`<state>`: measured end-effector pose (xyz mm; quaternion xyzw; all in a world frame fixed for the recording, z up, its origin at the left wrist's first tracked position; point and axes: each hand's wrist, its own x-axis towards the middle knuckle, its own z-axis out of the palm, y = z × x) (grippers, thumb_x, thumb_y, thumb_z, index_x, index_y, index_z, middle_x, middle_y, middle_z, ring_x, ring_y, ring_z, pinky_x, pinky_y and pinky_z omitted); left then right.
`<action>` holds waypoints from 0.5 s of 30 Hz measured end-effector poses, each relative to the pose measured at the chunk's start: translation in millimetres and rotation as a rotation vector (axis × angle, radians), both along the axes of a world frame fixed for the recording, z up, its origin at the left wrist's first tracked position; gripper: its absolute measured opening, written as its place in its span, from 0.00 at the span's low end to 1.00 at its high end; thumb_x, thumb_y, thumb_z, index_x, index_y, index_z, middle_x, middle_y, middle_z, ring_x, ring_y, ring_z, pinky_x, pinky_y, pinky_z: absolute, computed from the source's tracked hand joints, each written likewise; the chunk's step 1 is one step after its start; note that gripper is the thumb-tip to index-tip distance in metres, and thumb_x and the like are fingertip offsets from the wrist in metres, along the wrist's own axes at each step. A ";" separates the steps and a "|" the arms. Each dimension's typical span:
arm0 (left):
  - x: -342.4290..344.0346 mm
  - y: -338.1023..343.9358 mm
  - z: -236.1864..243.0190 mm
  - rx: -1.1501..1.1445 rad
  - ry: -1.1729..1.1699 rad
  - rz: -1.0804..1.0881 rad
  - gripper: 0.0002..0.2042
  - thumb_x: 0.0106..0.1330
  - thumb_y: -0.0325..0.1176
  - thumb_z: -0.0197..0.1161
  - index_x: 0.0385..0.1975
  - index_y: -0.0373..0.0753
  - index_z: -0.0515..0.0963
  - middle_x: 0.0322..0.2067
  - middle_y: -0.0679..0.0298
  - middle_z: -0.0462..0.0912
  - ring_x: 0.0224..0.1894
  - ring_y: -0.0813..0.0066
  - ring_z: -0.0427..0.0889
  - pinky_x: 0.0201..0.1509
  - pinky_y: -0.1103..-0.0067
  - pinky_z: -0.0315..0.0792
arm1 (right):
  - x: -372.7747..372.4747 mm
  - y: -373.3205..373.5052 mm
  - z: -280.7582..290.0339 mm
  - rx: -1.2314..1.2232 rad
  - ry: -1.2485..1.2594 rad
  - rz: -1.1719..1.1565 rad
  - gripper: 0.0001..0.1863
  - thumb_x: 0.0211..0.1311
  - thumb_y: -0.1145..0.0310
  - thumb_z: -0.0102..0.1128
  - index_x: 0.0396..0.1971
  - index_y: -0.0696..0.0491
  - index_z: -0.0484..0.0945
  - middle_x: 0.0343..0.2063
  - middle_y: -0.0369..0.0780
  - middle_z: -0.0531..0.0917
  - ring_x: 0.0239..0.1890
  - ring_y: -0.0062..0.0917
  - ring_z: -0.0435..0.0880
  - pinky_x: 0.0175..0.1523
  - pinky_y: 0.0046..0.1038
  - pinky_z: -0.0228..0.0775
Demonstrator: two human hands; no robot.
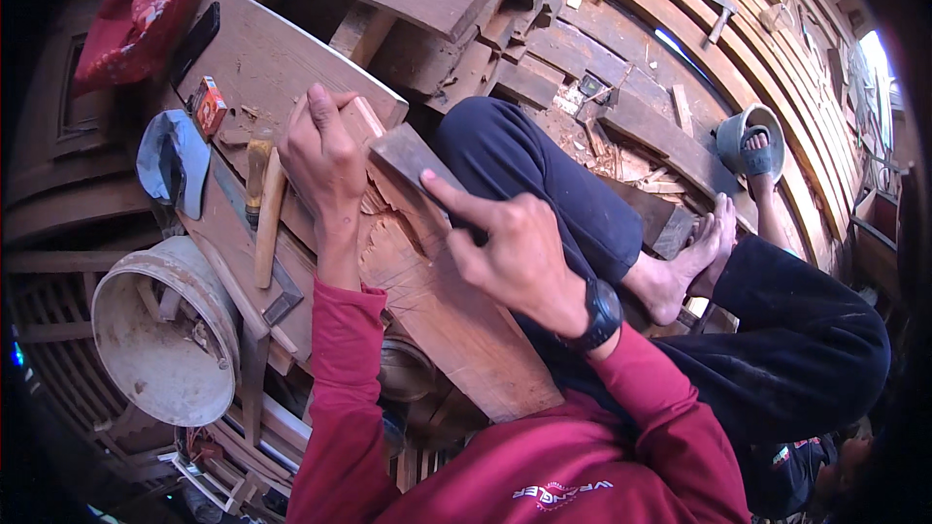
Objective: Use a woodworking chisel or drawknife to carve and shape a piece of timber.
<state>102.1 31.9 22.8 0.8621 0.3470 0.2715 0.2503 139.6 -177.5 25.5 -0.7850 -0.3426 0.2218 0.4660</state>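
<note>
while the person sat cross-legged in a red long-sleeved top, the wide plank lay slanting across the lap and served as the mark for all else. on the plank's upper end the right hand, with a dark wristwatch just behind it, had its fingers curled round a short dark wooden block, forefinger stretched out along the block's edge. just left of that, the left hand pressed down on the plank's far end, fingers closed over the edge by a chipped, splintery hollow. the plank looked heavy, stiff and rough, best gripped at its long edges away from the split grain, which seemed likely to shed splinters; the block looked light and hard enough to hold in one fist. left of the plank lay a wooden-handled tool, then a pale dusty bucket, a blue cap and a small orange box. right of the plank bare feet rested on offcuts. beyond it, a hammer lay on curved boards.
</note>
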 end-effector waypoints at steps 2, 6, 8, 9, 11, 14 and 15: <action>3.2 0.5 3.2 -0.005 -0.003 0.003 0.27 0.78 0.44 0.40 0.31 0.32 0.84 0.33 0.47 0.85 0.40 0.44 0.81 0.47 0.62 0.72 | -0.5 6.1 4.5 -0.037 -0.059 -0.013 0.28 0.50 0.72 0.59 0.56 0.45 0.83 0.10 0.50 0.73 0.13 0.40 0.77 0.26 0.36 0.73; 3.3 -0.3 2.2 -0.010 -0.006 -0.001 0.27 0.78 0.44 0.40 0.31 0.31 0.84 0.34 0.47 0.85 0.40 0.44 0.82 0.47 0.62 0.72 | 9.2 9.6 -2.6 0.014 -0.068 -0.006 0.28 0.50 0.72 0.59 0.56 0.45 0.83 0.10 0.50 0.73 0.12 0.39 0.77 0.25 0.36 0.73; 1.8 3.0 2.7 -0.024 -0.005 0.010 0.27 0.78 0.44 0.40 0.32 0.31 0.84 0.34 0.47 0.85 0.40 0.44 0.82 0.47 0.62 0.72 | 1.7 1.2 0.2 0.009 0.002 -0.005 0.28 0.51 0.71 0.59 0.56 0.43 0.83 0.10 0.50 0.73 0.12 0.40 0.76 0.25 0.37 0.72; 0.4 2.5 0.5 -0.011 -0.007 -0.002 0.27 0.78 0.44 0.40 0.32 0.31 0.84 0.34 0.47 0.85 0.40 0.44 0.82 0.47 0.62 0.72 | -2.0 -1.7 0.7 0.016 0.001 -0.002 0.27 0.52 0.70 0.59 0.56 0.42 0.83 0.11 0.50 0.73 0.13 0.41 0.76 0.25 0.37 0.72; 2.1 2.0 -0.5 -0.001 -0.009 -0.016 0.27 0.78 0.44 0.40 0.32 0.30 0.84 0.34 0.46 0.85 0.39 0.45 0.82 0.47 0.63 0.72 | 1.8 6.3 -2.5 0.011 -0.053 -0.023 0.27 0.52 0.71 0.58 0.56 0.43 0.83 0.11 0.50 0.74 0.13 0.41 0.76 0.25 0.37 0.72; 3.7 1.3 3.1 -0.014 0.004 0.004 0.27 0.78 0.44 0.40 0.32 0.30 0.84 0.35 0.47 0.85 0.40 0.45 0.82 0.48 0.63 0.72 | 9.1 12.0 -9.0 0.026 -0.088 -0.032 0.28 0.51 0.71 0.58 0.56 0.44 0.83 0.11 0.49 0.74 0.13 0.41 0.77 0.25 0.37 0.73; 3.6 -0.6 1.6 -0.030 0.002 0.011 0.27 0.79 0.44 0.40 0.32 0.30 0.84 0.35 0.47 0.85 0.40 0.45 0.82 0.48 0.63 0.72 | 8.3 8.5 -5.9 0.013 -0.061 -0.021 0.28 0.51 0.71 0.58 0.56 0.43 0.83 0.11 0.49 0.74 0.13 0.41 0.77 0.25 0.37 0.73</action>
